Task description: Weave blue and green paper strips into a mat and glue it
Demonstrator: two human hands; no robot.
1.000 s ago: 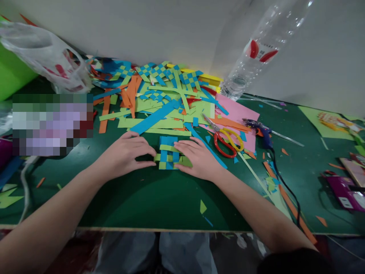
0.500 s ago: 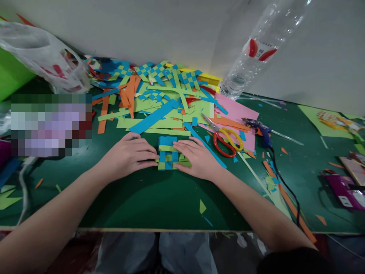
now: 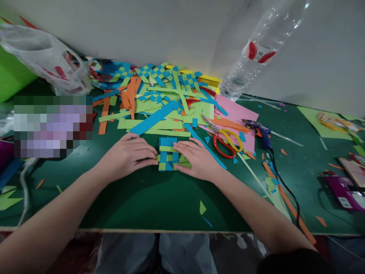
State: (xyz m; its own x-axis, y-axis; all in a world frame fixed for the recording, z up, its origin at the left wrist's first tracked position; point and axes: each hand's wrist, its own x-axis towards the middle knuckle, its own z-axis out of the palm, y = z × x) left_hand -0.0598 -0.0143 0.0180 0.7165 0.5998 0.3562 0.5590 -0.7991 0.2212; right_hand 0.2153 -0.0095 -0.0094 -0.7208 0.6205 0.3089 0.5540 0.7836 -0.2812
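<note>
Two sides of a small woven paper piece [image 3: 169, 154] are being tended at once, the left hand [image 3: 128, 154] at one edge and the right hand [image 3: 196, 158] at the other. Judging by the pose, the step in hand is steadying or evening out the green strips [image 3: 168, 148] that cross the blue ones. Any shift of these strips would call for light, level pressure from both sides, as thin paper could buckle or slip out of line

The piece lies flat on the green surface [image 3: 142, 205], between the two hands and in front of the person. Its near part shows a blue and green check, while a green strip crosses over the blue farther up and the far end is plain blue. The left grip is parted, thumb and fingertips just beside the left edge, with a green strip end between them; whether they touch it, I cannot tell. The right grip is also parted, its fingertips and thumb resting along the right edge, with loose green ends reaching under the palm.

Beyond the hands lie cut paper strips [image 3: 148, 123] and finished-looking checked pieces [image 3: 189, 79]. Scissors [image 3: 217, 130] lie past the right hand, near a glue gun [image 3: 265, 137]
</note>
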